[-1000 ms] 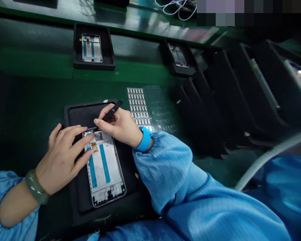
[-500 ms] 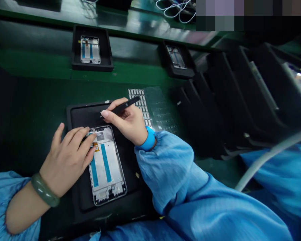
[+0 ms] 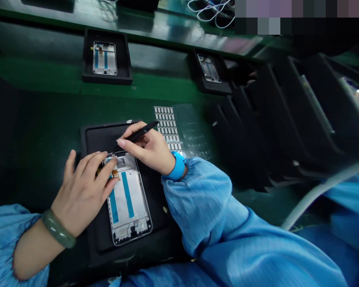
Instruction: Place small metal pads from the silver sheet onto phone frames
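Note:
A silver phone frame (image 3: 140, 199) with two blue strips and an orange flex cable (image 3: 115, 173) lies in a black foam tray (image 3: 97, 133). My left hand (image 3: 85, 185), a green bangle at its wrist, rests with spread fingers over the frame's upper left edge. The fingertips cover part of that corner. In my right hand (image 3: 146, 149) is a slim black tool that looks like tweezers (image 3: 142, 132), gripped like a pen. Its tip points down at the top edge of the frame, near my left fingertips. Whether the tip touches the frame I cannot tell.
A sheet of small white labels (image 3: 168, 127) lies beyond my right wrist. Farther back are a second tray with a phone frame (image 3: 104, 59) and a third tray (image 3: 211, 73). Black trays (image 3: 275, 119) stand tilted in a row at the right, near a pale curved tube (image 3: 323, 187).
My right hand has moved slightly down and left, bringing the tweezers' tip from above the frame to its top edge. The left hand has shifted slightly right, still on the frame.

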`<state>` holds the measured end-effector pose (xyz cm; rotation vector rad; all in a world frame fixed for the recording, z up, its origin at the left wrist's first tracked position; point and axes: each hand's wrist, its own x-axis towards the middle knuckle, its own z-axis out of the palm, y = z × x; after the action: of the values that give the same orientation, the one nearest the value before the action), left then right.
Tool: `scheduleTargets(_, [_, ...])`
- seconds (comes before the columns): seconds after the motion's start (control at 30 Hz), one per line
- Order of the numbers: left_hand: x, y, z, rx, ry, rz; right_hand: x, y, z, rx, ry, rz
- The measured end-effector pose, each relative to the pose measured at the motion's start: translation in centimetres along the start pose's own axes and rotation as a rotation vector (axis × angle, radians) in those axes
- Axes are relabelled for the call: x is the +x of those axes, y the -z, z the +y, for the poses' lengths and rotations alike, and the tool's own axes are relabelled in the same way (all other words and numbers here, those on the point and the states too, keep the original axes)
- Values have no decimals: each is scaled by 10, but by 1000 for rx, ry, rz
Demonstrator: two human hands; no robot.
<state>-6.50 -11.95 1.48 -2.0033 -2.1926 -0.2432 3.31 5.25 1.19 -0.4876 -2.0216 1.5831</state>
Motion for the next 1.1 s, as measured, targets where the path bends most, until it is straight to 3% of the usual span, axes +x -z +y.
scheduleTargets(0.33, [2,1,5,-7,4,19,-2,-1,1,-34,11,-10])
scheduleTargets(0.67, [1,0,5,-10,-2,27,-2,-3,2,-163,138,-95])
scheduleTargets(0.8, [1,-1,4,-14,0,20,-4,-2,-3,-167,177,-41])
scheduleTargets(0.93, [1,-2,3,-23,2,28,-4,1,-7,-73,161,37])
scheduleTargets(1.1, [0,-3,3,-38,10,44,-4,-1,-4,-63,102,-19])
